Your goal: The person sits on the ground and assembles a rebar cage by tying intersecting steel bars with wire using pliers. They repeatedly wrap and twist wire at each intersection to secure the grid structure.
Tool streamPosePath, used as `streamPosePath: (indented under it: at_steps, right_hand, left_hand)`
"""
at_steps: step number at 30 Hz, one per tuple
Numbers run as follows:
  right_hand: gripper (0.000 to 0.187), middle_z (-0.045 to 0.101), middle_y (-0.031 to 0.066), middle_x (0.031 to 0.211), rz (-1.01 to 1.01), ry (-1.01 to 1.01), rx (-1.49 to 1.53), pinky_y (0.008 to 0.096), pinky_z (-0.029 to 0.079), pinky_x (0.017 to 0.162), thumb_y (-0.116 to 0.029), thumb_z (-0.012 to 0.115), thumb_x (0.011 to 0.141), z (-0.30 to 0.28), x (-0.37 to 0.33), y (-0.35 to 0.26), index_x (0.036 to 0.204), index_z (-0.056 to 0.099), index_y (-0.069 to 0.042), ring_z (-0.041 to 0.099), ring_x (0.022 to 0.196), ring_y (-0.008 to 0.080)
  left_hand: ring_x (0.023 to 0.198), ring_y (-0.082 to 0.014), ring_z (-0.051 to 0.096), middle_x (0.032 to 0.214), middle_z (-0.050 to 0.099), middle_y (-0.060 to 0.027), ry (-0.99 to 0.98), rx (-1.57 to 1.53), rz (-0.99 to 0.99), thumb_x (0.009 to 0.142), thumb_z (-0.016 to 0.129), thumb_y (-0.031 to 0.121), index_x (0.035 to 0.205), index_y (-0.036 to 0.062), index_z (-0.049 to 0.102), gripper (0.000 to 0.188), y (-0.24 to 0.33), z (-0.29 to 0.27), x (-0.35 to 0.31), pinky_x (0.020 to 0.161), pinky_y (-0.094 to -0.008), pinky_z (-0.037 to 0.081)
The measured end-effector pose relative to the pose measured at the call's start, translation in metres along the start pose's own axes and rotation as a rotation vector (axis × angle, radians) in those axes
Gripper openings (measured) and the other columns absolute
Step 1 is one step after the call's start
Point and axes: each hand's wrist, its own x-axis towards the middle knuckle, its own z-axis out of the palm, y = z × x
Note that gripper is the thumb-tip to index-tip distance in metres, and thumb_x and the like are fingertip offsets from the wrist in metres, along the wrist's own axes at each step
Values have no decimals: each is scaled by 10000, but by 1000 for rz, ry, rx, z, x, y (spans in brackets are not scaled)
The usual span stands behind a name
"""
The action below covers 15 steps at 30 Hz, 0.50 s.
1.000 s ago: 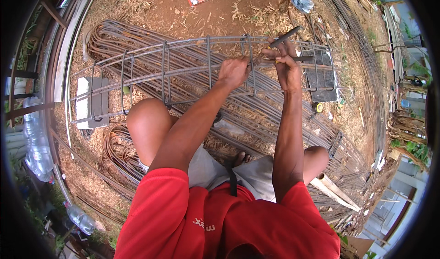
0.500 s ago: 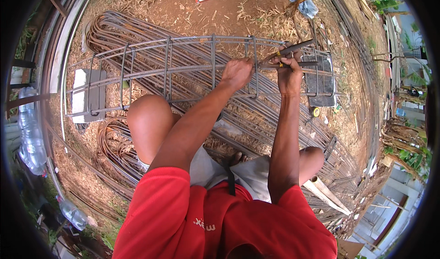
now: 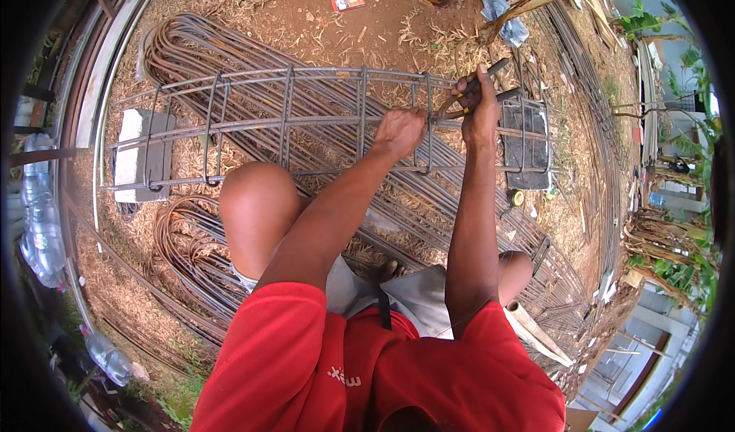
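Note:
A long rebar cage (image 3: 325, 119) of straight bars and squarish stirrups lies crosswise before my knees. My left hand (image 3: 401, 132) is closed over its middle bar, right beside a stirrup (image 3: 429, 145); whether a thin wire is also between the fingers cannot be made out. In my right hand (image 3: 480, 117) is a pair of pincers (image 3: 494, 68) with dark handles and a touch of yellow. Their jaws meet the cage where that stirrup crosses the bar, close to my left fingertips. The handles stand somewhat apart and point up to the right.
A pale concrete block (image 3: 132, 153) is under the cage's left end, a dark block (image 3: 527, 145) under its right. Bundles of bent rebar (image 3: 222, 65) lie on the ground below. A tape measure (image 3: 516, 198) sits near the dark block. Plastic bottles (image 3: 42, 218) stand far left.
The pincers have turned in my right hand, their handle ends swinging up and away from me. My right grip has shifted with them. My left hand stays by the same stirrup.

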Motion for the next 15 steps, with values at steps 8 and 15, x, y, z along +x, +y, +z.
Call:
streamPosePath:
  at_steps: [8, 15]
  right_hand:
    - [324, 441, 5, 609, 277, 184, -338, 372, 413, 476, -339, 690, 956, 55, 74, 12, 801, 513, -117, 435, 478, 166]
    - [349, 592, 124, 676, 86, 727, -611, 491, 487, 487, -323, 623, 976, 5, 96, 39, 864, 632, 7, 577, 530, 285]
  left_hand:
    - [925, -404, 742, 970, 742, -216, 10, -39, -31, 894, 732, 156, 1041, -13, 659, 236, 3, -10, 4, 959, -481, 569]
    - [1356, -397, 523, 1374, 555, -273, 73, -72, -111, 803, 818, 246, 1336, -37, 518, 674, 30, -29, 2, 1151, -534, 389]
